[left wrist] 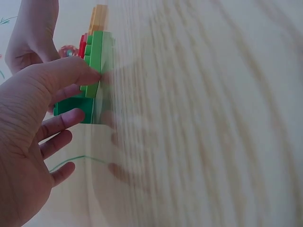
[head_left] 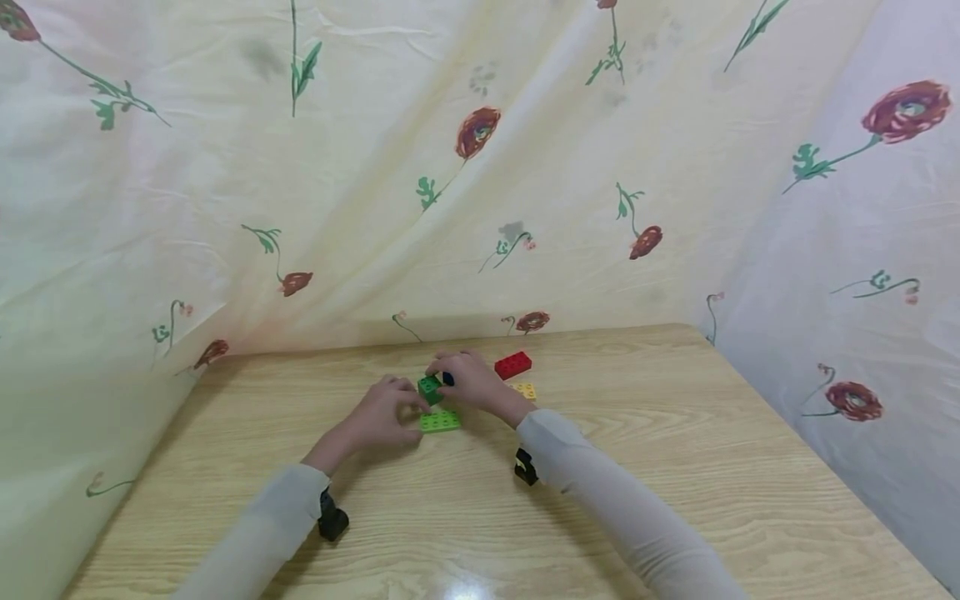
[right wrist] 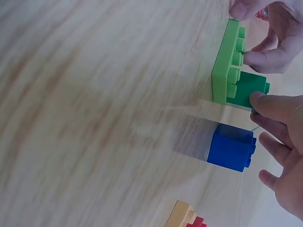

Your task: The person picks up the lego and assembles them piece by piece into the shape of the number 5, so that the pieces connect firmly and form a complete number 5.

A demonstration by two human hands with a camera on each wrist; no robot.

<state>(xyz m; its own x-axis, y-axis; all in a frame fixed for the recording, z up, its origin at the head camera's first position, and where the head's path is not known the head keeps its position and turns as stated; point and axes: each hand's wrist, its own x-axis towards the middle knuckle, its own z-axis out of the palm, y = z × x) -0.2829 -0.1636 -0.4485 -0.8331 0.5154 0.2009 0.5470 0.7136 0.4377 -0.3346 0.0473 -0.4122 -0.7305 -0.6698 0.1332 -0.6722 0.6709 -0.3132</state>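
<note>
A dark green brick [head_left: 428,389] is between the thumb and forefinger of my right hand [head_left: 474,382], which pinches it at the back edge of a flat light green brick [head_left: 440,421]. My left hand [head_left: 382,414] is at the left end of the light green brick. In the left wrist view its thumb touches that brick's side, with the other fingers spread by the dark green brick [left wrist: 73,106]. A blue brick [right wrist: 231,146] stands on the table beneath my right hand's other fingers; the head view shows only a sliver of it.
Beyond my right hand lie a red brick [head_left: 513,364] and a yellow brick [head_left: 527,391], partly covered by the wrist. Black wrist devices stick out under both sleeves [head_left: 332,518]. A flowered cloth [head_left: 360,208] hangs behind and beside the wooden table [head_left: 675,433].
</note>
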